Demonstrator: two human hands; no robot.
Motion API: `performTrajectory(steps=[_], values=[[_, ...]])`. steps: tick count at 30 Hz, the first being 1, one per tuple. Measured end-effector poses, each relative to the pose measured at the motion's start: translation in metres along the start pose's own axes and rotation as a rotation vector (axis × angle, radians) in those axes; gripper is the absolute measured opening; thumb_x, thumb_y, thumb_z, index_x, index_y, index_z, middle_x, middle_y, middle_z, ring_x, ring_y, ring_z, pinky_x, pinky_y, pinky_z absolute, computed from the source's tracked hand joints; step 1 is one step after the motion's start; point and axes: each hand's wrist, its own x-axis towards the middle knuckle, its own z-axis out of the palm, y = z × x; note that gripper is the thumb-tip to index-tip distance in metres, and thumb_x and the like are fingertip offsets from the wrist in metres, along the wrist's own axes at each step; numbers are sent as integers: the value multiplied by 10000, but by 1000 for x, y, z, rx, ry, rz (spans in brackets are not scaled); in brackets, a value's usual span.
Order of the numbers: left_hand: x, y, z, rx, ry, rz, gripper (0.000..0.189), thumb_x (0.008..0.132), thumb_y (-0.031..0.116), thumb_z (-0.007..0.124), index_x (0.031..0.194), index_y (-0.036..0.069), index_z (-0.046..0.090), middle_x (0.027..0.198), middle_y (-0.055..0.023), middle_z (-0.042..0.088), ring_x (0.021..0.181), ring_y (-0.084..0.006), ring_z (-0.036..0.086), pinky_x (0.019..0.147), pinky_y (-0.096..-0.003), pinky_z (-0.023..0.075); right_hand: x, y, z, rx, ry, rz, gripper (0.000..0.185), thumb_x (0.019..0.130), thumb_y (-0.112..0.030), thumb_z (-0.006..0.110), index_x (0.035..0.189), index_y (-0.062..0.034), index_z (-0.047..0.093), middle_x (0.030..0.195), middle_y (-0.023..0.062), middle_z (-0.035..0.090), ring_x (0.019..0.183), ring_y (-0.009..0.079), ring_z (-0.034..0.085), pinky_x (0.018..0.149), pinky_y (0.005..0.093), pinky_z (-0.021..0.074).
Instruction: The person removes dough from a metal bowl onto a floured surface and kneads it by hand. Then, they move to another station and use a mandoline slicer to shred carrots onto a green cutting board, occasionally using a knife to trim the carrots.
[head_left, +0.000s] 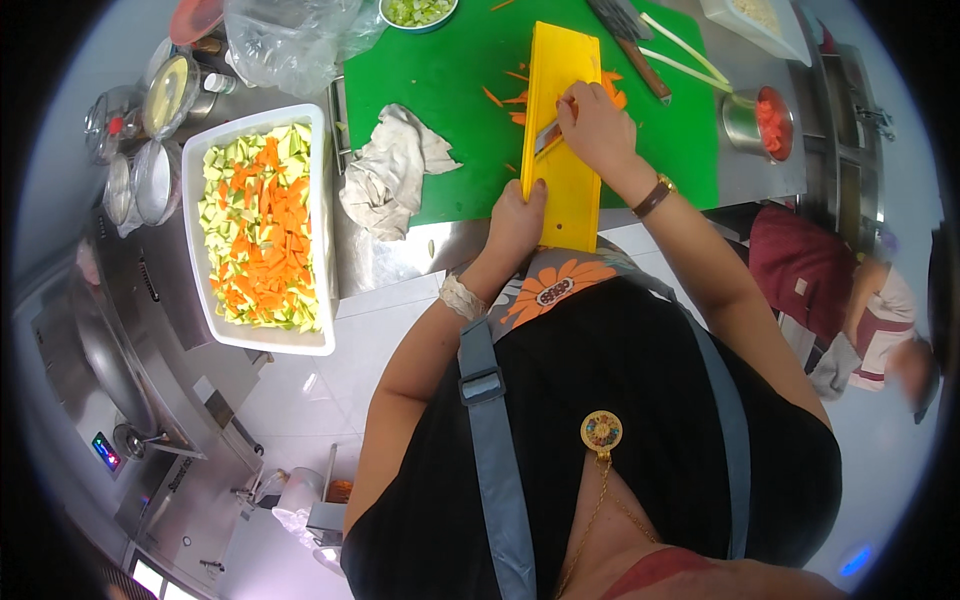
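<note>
A yellow mandoline slicer (566, 67) slants from the green cutting board (465, 67) down towards my apron. My left hand (517, 220) grips its near left edge. Over the blade, my right hand (598, 126) is bent, its fingertips pinching a small orange piece, seemingly carrot. Thin orange carrot pieces (615, 90) lie on the board on both sides of the slicer. A crumpled whitish cloth (390, 171) rests across the board's left edge.
Left stands a white tub (328, 225) of diced green vegetable and carrot slices. A cleaver (645, 71), long pale green stalks (686, 69) and a metal pot (742, 116) of red pieces are right. A bowl (418, 27) of chopped greens stands at the far edge. Another person (885, 315) is at right.
</note>
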Motion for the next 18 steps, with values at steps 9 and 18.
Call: performTrajectory(steps=[9,18], values=[[-4,17,-1,43,-23,32,410,887,335,474,817,-68,502,816,-306,563,774,-451,558,668,-458,449,49,42,9,-58,90,-24,176,805,-266,543,786,-105,611,800,103,614,634,302,604,532,403,495],[-7,10,2,21,-40,23,417,884,335,472,819,-76,497,793,-300,562,756,-436,566,652,-445,455,-13,-3,4,37,62,-61,144,808,-194,538,754,-62,557,754,92,565,585,313,587,501,432,485]])
